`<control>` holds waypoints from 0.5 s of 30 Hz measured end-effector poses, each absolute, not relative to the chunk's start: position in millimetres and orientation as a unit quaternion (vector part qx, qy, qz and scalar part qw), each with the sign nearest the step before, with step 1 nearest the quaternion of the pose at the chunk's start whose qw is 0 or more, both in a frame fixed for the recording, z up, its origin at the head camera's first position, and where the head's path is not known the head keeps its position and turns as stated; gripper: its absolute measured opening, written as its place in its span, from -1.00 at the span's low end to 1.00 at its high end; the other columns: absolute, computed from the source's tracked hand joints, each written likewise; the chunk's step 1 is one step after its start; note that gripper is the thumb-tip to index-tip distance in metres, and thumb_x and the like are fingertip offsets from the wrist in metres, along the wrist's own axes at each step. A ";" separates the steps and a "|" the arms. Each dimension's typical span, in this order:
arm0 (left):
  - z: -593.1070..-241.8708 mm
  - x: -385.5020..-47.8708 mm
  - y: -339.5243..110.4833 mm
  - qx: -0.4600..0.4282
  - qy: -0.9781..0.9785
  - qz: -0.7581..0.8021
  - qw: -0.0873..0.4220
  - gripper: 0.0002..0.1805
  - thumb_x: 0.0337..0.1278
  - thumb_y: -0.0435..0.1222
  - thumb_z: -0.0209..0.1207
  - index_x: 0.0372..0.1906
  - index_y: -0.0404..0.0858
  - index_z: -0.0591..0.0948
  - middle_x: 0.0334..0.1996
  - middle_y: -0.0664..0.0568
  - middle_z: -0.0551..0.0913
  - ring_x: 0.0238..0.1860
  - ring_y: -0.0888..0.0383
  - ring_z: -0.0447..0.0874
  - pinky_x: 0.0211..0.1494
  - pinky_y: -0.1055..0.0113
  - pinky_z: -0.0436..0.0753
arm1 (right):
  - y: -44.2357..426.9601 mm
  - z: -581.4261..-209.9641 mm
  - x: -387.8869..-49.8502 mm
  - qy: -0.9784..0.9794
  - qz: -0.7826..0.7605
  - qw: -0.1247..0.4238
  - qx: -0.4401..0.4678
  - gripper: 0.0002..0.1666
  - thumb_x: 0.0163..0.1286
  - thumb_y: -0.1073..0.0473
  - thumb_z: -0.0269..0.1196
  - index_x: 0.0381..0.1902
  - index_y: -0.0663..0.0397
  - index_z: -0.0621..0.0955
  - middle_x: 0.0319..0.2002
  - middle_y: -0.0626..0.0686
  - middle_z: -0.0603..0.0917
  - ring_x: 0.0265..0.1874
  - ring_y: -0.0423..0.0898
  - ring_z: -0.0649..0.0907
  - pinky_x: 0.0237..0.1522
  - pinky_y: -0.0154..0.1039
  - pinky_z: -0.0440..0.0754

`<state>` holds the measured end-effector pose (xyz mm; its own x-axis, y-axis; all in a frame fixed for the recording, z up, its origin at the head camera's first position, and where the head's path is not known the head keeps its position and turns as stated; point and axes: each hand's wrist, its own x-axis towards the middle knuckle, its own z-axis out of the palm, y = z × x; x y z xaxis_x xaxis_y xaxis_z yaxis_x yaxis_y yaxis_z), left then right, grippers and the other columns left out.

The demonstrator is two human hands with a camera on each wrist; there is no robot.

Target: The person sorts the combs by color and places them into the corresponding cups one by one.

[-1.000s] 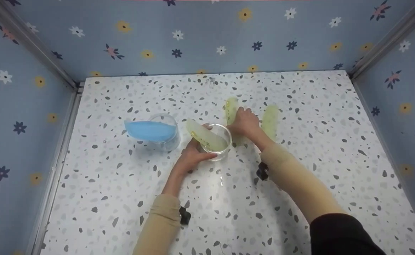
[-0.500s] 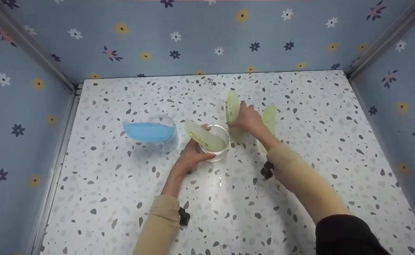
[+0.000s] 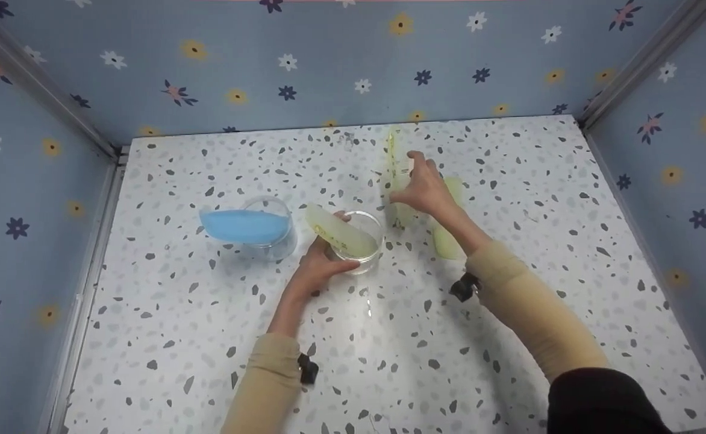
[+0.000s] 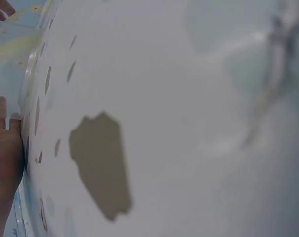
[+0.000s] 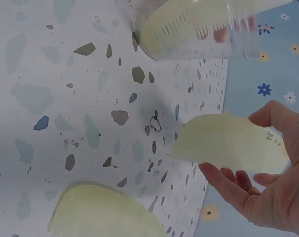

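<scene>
My left hand point(image 3: 320, 265) grips a clear plastic cup point(image 3: 372, 260) standing on the table. A pale yellow-green comb point(image 3: 341, 232) leans in that cup, its upper end past the rim. In the right wrist view the comb's teeth show through the cup wall. My right hand point(image 3: 426, 188) pinches a second pale yellow comb point(image 5: 223, 140) by its edges between thumb and fingers, to the right of and beyond the cup. From the head it appears nearly edge-on. A third yellow comb point(image 3: 447, 244) lies on the table, partly hidden under my right forearm.
Left of my left hand stands another clear cup point(image 3: 281, 250) with a blue comb point(image 3: 244, 226) resting in it, jutting leftward. The speckled white table point(image 3: 178, 313) is bordered by blue flowered panels point(image 3: 353, 60) at the back and both sides.
My right hand has moved away from me with the second comb, lifting and turning it until it shows nearly edge-on. The left hand keeps its hold on the cup.
</scene>
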<state>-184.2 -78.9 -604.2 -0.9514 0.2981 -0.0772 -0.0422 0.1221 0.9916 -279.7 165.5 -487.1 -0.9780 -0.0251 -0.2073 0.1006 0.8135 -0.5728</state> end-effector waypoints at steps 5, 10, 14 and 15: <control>-604.1 -184.3 -79.6 0.089 0.731 0.664 0.128 0.11 -0.13 -0.27 0.58 0.54 0.30 0.26 0.60 0.31 0.24 0.66 0.08 0.08 0.75 -0.08 -0.10 | 164.9 -478.6 -274.9 0.941 -0.331 0.072 0.007 0.23 0.00 0.15 0.46 0.60 -0.01 0.13 0.28 0.25 0.46 0.11 0.13 0.58 0.01 -0.03 0.68; -604.9 -184.2 -78.7 0.089 0.731 0.664 0.130 0.11 -0.13 -0.27 0.58 0.53 0.34 0.26 0.59 0.32 0.24 0.66 0.10 0.07 0.75 -0.07 -0.11 | 162.8 -469.7 -269.0 0.936 -0.348 0.044 -0.005 0.23 0.00 0.20 0.47 0.60 -0.05 0.12 0.23 0.24 0.48 -0.02 0.09 0.58 -0.08 -0.08 0.66; -604.9 -184.4 -78.6 0.090 0.733 0.662 0.130 0.11 -0.12 -0.25 0.58 0.54 0.34 0.25 0.59 0.31 0.24 0.66 0.10 0.06 0.76 -0.06 -0.11 | 161.8 -462.6 -264.7 0.931 -0.365 0.024 -0.016 0.23 0.01 0.22 0.48 0.59 -0.07 0.13 0.19 0.22 0.49 -0.01 0.07 0.59 -0.04 -0.08 0.70; -605.0 -184.6 -78.8 0.090 0.733 0.661 0.130 0.11 -0.12 -0.24 0.58 0.54 0.34 0.24 0.59 0.30 0.24 0.67 0.09 0.06 0.76 -0.06 -0.11 | 161.8 -461.3 -263.7 0.928 -0.371 0.018 -0.019 0.22 0.00 0.23 0.48 0.59 -0.07 0.13 0.17 0.22 0.49 0.01 0.08 0.59 -0.03 -0.07 0.71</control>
